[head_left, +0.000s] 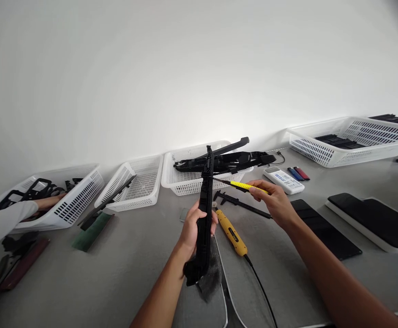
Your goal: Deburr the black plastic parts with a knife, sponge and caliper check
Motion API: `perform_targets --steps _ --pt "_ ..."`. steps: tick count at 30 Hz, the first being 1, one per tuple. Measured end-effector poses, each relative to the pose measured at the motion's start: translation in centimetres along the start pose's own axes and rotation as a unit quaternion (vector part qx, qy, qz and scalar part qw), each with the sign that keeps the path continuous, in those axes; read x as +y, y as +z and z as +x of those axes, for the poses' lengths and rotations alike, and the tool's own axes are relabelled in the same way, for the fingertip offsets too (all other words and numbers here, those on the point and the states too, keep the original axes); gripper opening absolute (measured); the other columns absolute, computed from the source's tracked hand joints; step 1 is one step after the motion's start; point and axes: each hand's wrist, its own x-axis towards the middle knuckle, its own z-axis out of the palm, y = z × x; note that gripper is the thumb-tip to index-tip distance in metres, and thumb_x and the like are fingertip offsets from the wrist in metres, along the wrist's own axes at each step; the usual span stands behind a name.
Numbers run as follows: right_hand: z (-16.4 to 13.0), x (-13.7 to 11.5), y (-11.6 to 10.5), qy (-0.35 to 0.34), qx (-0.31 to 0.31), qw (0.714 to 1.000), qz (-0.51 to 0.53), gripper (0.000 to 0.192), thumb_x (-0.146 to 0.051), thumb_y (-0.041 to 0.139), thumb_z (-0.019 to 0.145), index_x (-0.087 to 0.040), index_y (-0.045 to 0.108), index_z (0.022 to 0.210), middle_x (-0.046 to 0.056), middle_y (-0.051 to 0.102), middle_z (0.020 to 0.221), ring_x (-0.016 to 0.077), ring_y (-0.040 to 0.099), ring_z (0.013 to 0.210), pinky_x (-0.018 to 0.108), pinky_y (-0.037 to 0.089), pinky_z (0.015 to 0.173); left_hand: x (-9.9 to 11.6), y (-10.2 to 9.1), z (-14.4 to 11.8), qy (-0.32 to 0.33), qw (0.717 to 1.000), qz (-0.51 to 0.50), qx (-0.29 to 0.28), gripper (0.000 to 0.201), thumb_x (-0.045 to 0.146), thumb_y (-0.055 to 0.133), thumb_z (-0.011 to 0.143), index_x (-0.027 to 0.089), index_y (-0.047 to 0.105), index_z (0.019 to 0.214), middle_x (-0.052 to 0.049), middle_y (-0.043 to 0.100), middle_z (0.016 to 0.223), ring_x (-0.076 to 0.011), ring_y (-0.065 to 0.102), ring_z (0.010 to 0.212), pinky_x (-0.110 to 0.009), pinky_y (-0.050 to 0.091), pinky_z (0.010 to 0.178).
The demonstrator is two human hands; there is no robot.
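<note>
Grey table (116, 273): unlabelled black part (204, 214), yellow tool (245, 186).

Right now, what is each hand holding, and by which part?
The left hand grips the long black plastic part around its middle, standing it upright. The right hand pinches the yellow-handled tool by its handle's rear end, tip toward the part.

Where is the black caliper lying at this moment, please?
In the head view, the black caliper lies on the table just right of centre, beneath the right hand, beyond the yellow-handled tool.
</note>
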Motion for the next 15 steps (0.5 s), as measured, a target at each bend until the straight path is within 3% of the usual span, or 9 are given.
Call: perform_targets --steps 3,6,9,15 --pt "-0.19 -0.45 0.03 0.01 -0.077 0.997 -0.009 0.038 -0.058 0.081 0.081 -0.022 0.08 0.094 0.003 0.063 0.083 0.019 0.049 0.075 0.034 0.041 0.071 0.12 0.04 -0.06 0.001 1.0 -0.01 0.013 0.024 0.036 0.058 0.081 0.019 0.06 0.098 -0.001 0.066 0.07 -0.0117 0.049 0.045 -0.024 0.04 0.044" --pt "-0.33 -0.44 -0.05 0.041 -0.151 0.988 -0.001 0.035 -0.055 0.08 0.081 -0.022 0.079 0.092 0.002 0.061 0.078 0.0178 0.047 0.072 0.033 0.038 0.067 0.23 0.13 -0.09 0.008 0.999 -0.023 0.029 0.023 0.037 0.059 0.081 0.02 0.059 0.095 0.0 0.065 0.068 -0.0118 0.049 0.045 -0.023 0.039 0.044" --pt "-0.32 -0.04 -0.23 0.068 -0.165 0.983 0.036 0.033 -0.054 0.078 0.082 -0.022 0.078 0.091 -0.001 0.053 0.07 0.0158 0.041 0.065 0.032 0.034 0.063 0.22 0.17 -0.04 0.008 0.999 -0.032 0.037 0.026 0.038 0.06 0.08 0.02 0.06 0.099 0.001 0.065 0.067 -0.0121 0.048 0.045 -0.023 0.038 0.043" --pt "-0.19 0.19 -0.37 0.095 -0.172 0.979 0.045 0.033 -0.054 0.079 0.08 -0.021 0.078 0.086 0.002 0.056 0.076 0.0154 0.041 0.066 0.031 0.034 0.062 0.25 0.1 0.0 0.008 0.998 -0.031 0.047 0.024 0.038 0.06 0.08 0.02 0.059 0.095 0.001 0.064 0.066 -0.0116 0.049 0.045 -0.023 0.039 0.043"
